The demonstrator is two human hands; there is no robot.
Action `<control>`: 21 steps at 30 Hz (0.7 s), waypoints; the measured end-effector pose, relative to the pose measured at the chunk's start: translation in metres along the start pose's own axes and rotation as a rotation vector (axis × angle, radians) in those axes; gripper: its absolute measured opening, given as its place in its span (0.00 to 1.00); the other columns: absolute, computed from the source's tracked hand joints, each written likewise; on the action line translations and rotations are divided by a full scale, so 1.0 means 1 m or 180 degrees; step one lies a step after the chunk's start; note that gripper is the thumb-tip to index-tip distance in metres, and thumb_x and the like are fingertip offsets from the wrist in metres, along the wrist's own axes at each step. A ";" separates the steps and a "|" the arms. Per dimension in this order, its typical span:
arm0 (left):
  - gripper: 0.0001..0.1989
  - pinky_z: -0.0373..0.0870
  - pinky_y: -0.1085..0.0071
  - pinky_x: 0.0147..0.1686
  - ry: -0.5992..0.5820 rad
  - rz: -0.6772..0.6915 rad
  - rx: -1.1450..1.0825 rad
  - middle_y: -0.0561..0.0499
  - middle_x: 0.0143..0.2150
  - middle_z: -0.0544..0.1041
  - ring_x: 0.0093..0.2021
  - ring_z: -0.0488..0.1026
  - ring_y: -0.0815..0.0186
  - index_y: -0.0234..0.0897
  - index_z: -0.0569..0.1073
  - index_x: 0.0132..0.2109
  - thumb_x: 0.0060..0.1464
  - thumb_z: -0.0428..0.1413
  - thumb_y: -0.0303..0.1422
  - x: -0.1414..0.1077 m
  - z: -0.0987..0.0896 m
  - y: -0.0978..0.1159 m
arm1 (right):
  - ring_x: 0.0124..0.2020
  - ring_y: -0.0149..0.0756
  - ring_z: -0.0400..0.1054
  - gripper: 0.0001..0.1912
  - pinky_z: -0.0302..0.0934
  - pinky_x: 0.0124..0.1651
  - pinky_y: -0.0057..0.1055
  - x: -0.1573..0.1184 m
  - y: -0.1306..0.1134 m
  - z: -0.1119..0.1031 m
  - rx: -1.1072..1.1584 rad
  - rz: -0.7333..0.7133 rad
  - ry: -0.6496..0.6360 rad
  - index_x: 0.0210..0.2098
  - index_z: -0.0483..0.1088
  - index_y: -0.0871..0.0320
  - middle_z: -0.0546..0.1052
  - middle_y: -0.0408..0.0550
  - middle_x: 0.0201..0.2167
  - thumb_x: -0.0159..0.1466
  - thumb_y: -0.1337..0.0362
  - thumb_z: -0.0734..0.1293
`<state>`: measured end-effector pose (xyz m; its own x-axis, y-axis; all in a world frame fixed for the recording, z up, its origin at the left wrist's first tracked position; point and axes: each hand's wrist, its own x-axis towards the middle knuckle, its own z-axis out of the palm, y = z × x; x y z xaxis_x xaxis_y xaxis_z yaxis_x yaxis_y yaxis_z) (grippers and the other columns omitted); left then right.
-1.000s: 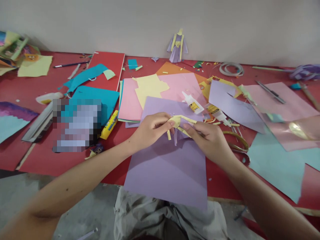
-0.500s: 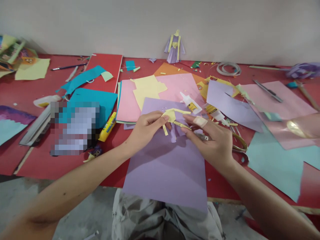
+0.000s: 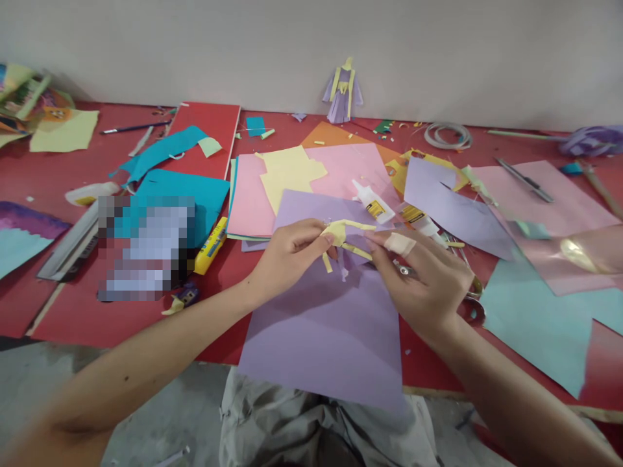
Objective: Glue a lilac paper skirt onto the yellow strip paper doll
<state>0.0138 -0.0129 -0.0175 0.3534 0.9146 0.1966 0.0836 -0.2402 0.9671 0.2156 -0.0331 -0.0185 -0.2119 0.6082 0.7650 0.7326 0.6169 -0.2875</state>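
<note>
My left hand (image 3: pixel 302 254) pinches the yellow part of a small paper figure (image 3: pixel 337 231) made of yellow and purple paper. Yellow strips reach from it toward my right hand (image 3: pixel 422 269), whose thumb and fingers are closed at the figure's purple edge. A bandage wraps one finger of that hand. Beneath both hands lies a large purple sheet (image 3: pixel 321 331), hanging over the table's front edge. A finished-looking paper doll (image 3: pixel 342 94) in purple and yellow leans on the wall. White glue bottles, one of them a glue bottle (image 3: pixel 374 202), lie just beyond my right hand.
Pink sheets (image 3: pixel 253 201) and yellow paper (image 3: pixel 292 174) lie behind the hands. To the left are a yellow glue stick (image 3: pixel 211 245), blue paper (image 3: pixel 209 188) and a cutter (image 3: pixel 63 250). Scissors (image 3: pixel 471 310), a pen (image 3: pixel 525 180) and another person's arm (image 3: pixel 594 250) are on the right.
My right hand has shifted slightly right, drawing its fingers toward the outer end of the figure's strips. My left hand keeps its pinch almost in place.
</note>
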 end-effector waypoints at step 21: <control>0.18 0.67 0.71 0.38 0.0403 -0.0104 -0.0020 0.50 0.33 0.76 0.38 0.72 0.66 0.38 0.78 0.29 0.65 0.52 0.37 -0.003 0.001 0.006 | 0.38 0.35 0.76 0.17 0.70 0.41 0.31 -0.001 0.001 0.001 0.0097 -0.0439 -0.0536 0.48 0.75 0.54 0.81 0.49 0.38 0.61 0.75 0.70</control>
<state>0.0140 -0.0173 -0.0125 0.2302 0.9557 0.1832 0.0871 -0.2078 0.9743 0.2162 -0.0325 -0.0205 -0.4156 0.5903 0.6920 0.6698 0.7133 -0.2062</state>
